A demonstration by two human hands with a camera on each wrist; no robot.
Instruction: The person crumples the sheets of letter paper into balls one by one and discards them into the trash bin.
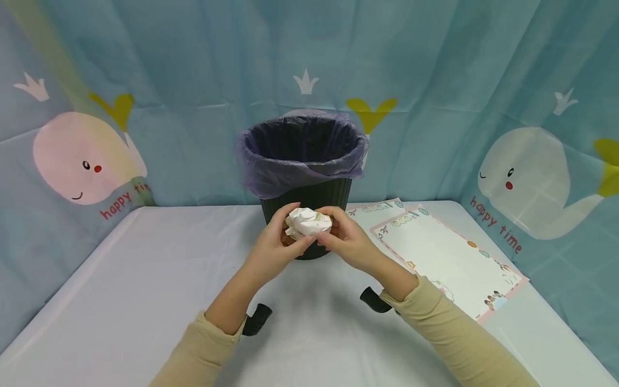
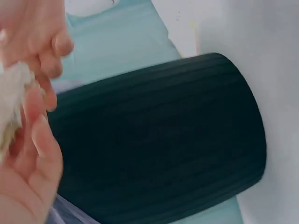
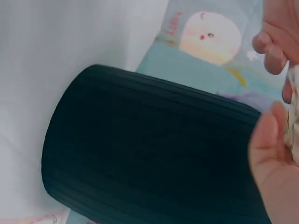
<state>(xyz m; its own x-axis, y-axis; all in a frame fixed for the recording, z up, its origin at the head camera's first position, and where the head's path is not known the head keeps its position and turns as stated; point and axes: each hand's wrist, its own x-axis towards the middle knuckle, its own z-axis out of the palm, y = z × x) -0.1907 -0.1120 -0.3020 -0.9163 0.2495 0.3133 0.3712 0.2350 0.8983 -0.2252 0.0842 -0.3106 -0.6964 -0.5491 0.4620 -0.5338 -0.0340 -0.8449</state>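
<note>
A crumpled ball of white paper (image 1: 307, 222) is held between both hands, in front of the trash can. My left hand (image 1: 276, 244) curls around its left side, and my right hand (image 1: 352, 242) grips its right side, the thumbs close together at the front. Behind the hands stands a dark green ribbed trash can (image 1: 309, 194) with a purple bag (image 1: 285, 174) folded over its rim. In the left wrist view the paper (image 2: 13, 93) shows only at the left edge; in the right wrist view it is mostly cut off at the right edge.
Two sheets with printed borders (image 1: 445, 258) lie overlapping on the white table (image 1: 184, 269), right of the trash can. A blue curtain (image 1: 193, 134) with whale prints hangs behind. Black devices (image 1: 256, 320) are strapped at both wrists.
</note>
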